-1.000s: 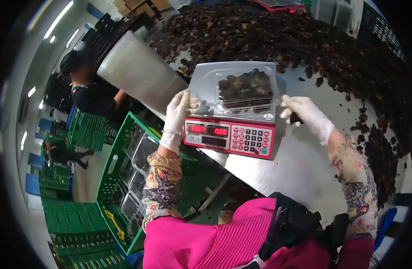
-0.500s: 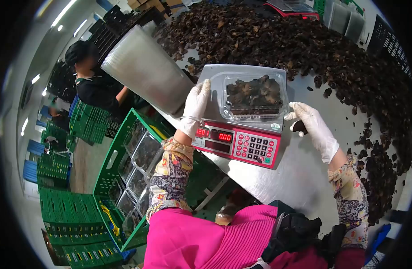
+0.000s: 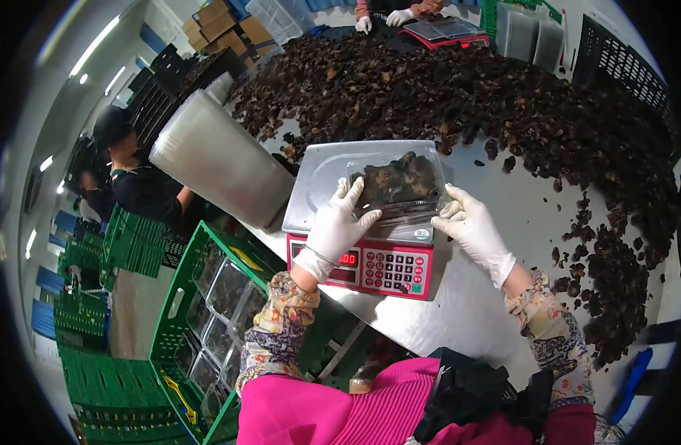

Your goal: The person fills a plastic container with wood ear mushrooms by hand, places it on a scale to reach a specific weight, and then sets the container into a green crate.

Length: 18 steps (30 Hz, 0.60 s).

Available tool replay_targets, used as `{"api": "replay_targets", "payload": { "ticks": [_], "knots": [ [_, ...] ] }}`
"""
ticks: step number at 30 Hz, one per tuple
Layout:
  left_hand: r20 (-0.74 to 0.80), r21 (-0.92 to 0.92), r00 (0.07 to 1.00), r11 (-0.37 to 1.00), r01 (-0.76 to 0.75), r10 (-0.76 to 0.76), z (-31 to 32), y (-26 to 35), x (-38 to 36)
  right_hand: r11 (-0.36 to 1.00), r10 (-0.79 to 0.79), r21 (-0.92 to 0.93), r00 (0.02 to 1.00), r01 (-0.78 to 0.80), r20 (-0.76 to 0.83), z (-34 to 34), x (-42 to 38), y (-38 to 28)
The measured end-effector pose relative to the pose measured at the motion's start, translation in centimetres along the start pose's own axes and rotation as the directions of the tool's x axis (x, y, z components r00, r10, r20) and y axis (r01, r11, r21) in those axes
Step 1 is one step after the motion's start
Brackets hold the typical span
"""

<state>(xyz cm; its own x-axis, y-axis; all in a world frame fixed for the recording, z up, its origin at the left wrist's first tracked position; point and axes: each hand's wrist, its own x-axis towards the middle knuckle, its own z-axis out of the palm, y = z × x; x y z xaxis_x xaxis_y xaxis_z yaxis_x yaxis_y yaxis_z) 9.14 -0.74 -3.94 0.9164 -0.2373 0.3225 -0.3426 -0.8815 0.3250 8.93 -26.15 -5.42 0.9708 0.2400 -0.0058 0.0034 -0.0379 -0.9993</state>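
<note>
A clear plastic box [image 3: 397, 185] filled with dark wood ear mushrooms lies on the metal pan [image 3: 318, 174] of a red digital scale [image 3: 398, 271]. At the box's left side is my gloved left hand [image 3: 337, 226], its thumb and fingers spread along the edge and gripping it. My gloved right hand [image 3: 470, 226] has its fingers bent around the right edge of the box. The left hand covers part of the scale's display; the digits that show read zeros.
A large heap of wood ear mushrooms [image 3: 444, 96] spreads over the metal table [image 3: 466, 311]. Left of the scale leans a tall stack of clear trays [image 3: 218, 159]. A green crate [image 3: 170, 311] holds filled boxes. One person [image 3: 136, 178] stands at left; a co-worker's gloved hands [image 3: 389, 21] show at the far side.
Both hands have moved in onto the box's sides. The dark mushroom piece that was at my right hand's fingers no longer shows there. The camera view has shifted.
</note>
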Motion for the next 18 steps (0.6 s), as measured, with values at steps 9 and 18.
{"api": "replay_targets", "payload": {
  "ticks": [9,18],
  "knots": [
    [-0.289,0.346,0.934,0.933,-0.102,0.21,1.7,2.4,0.9,0.996,0.034,-0.071,0.967,-0.054,-0.254,1.0,0.6,-1.2],
    [-0.2,0.437,0.942,0.885,-0.161,0.271,-1.2,3.6,3.1,0.988,0.152,0.073,0.954,-0.138,-0.258,1.6,0.9,-1.7]
  ]
}}
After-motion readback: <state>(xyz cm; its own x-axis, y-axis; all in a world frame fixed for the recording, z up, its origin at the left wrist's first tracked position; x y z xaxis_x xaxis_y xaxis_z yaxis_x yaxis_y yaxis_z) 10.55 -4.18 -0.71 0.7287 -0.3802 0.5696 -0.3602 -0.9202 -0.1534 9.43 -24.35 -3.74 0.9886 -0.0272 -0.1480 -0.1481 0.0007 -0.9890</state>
